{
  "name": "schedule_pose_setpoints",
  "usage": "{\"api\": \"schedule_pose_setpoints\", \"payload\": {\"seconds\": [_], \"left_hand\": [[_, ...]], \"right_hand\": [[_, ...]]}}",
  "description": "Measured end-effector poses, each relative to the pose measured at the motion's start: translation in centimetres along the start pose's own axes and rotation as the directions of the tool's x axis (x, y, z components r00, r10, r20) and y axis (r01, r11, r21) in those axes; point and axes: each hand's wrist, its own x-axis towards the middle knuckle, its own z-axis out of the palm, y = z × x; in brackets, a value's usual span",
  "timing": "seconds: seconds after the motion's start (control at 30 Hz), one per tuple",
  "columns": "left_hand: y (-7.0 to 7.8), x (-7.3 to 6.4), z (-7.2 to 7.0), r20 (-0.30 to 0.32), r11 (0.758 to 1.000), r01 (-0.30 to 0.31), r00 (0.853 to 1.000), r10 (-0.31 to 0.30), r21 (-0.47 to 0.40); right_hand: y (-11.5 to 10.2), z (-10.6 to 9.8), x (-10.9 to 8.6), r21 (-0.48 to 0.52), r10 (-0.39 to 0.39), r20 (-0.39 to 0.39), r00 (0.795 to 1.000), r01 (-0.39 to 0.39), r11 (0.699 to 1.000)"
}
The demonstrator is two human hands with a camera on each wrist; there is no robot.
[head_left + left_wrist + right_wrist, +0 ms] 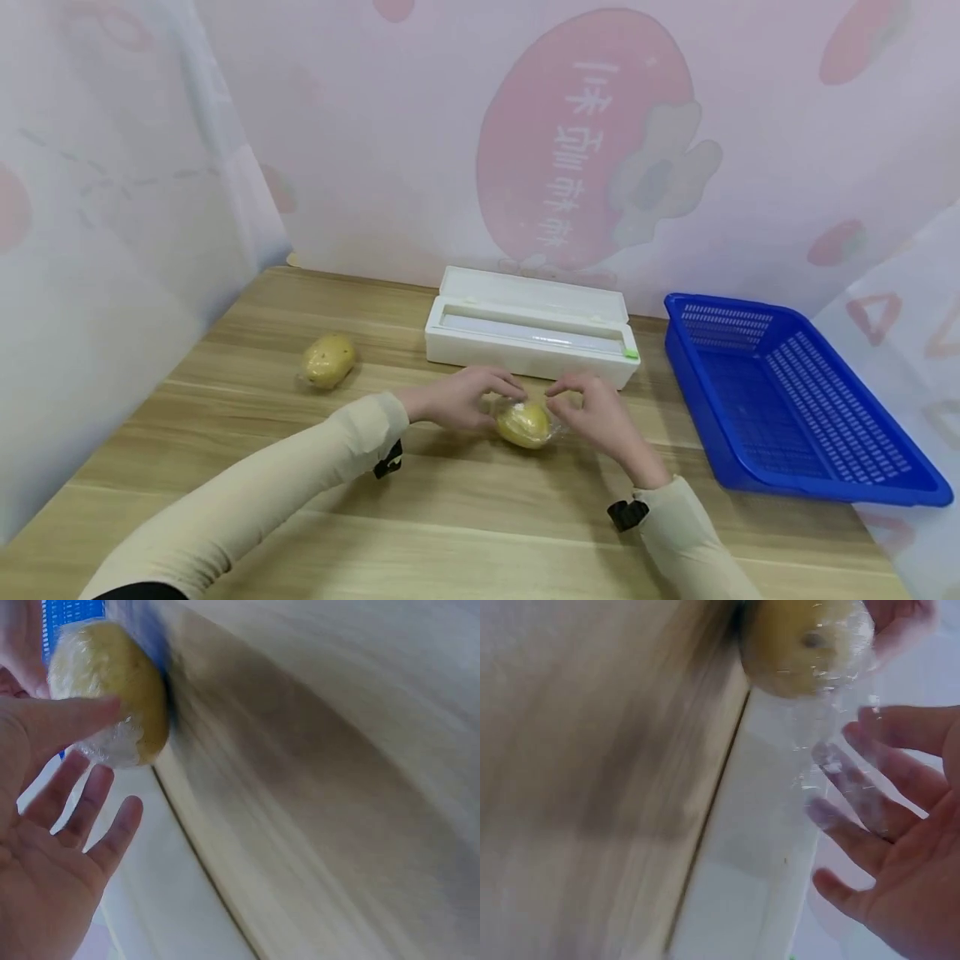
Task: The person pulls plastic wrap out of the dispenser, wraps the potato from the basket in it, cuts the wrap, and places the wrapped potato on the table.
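Note:
A yellow potato (522,425) partly wrapped in clear cling film (814,754) is between my two hands, just in front of the white box. My left hand (465,397) holds its left side, the thumb (82,720) lying across the film. Its index finger is hidden; the other fingers stand apart. On the other side, my right hand (596,414) pinches loose film that trails from the potato, thumb and index tips close together. Film also lies over other right fingertips. Another potato (330,361), shiny with film, rests on the table at left.
Behind the hands stands a white cling film dispenser box (525,354), its lid (536,293) raised and a green slider (631,354) at its right end. A blue plastic basket (750,487) sits at the right. The wooden table (450,542) meets a printed backdrop.

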Motion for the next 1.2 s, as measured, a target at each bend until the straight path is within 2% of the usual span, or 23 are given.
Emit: {"api": "schedule_pose_setpoints", "payload": {"seconds": [0.1,0.23,0.37,0.43,0.6,0.77,0.93,1.07,1.2], "left_hand": [[-0.3,-0.3,0.1,-0.062,1.0,-0.002,0.998,0.002,-0.001],[-0.2,-0.6,0.2,-0.126,1.0,0.014,0.992,-0.014,-0.004],[0.0,-0.8,0.1,-0.128,0.997,0.048,0.99,-0.056,-0.06],[0.0,-0.9,0.1,-0.119,0.994,0.068,0.99,-0.078,-0.088],[0.2,-1.3,0.7,-0.111,0.985,0.134,0.983,-0.146,-0.112],[0.7,-2.0,1.7,-0.156,0.978,0.165,0.97,-0.185,-0.13],[1.3,-2.7,1.9,-0.21,0.982,0.134,0.964,-0.16,-0.136],[1.7,-3.1,1.8,-0.253,0.99,0.086,0.961,-0.112,-0.112],[1.9,-3.3,1.9,-0.266,0.995,0.024,0.963,-0.049,-0.095]], "right_hand": [[-0.1,0.5,-0.3,0.055,0.052,0.057,0.997,-0.055,0.997],[-0.3,1.0,-0.4,0.079,0.002,0.081,0.997,-0.008,0.997],[-0.5,1.3,-0.7,0.051,-0.075,0.082,0.994,0.071,0.996],[-0.5,1.5,-0.9,0.051,-0.084,0.077,0.993,0.081,0.995],[-0.5,2.0,-1.4,0.108,-0.021,0.021,1.0,0.018,0.994],[-0.5,2.2,-1.6,0.147,0.009,-0.021,1.0,-0.006,0.989],[0.0,1.8,-1.8,0.129,-0.016,-0.053,0.998,0.022,0.991],[0.2,1.2,-1.8,0.137,-0.018,-0.066,0.998,0.027,0.99],[0.6,0.8,-2.0,0.158,-0.011,-0.05,0.999,0.018,0.987]]}}
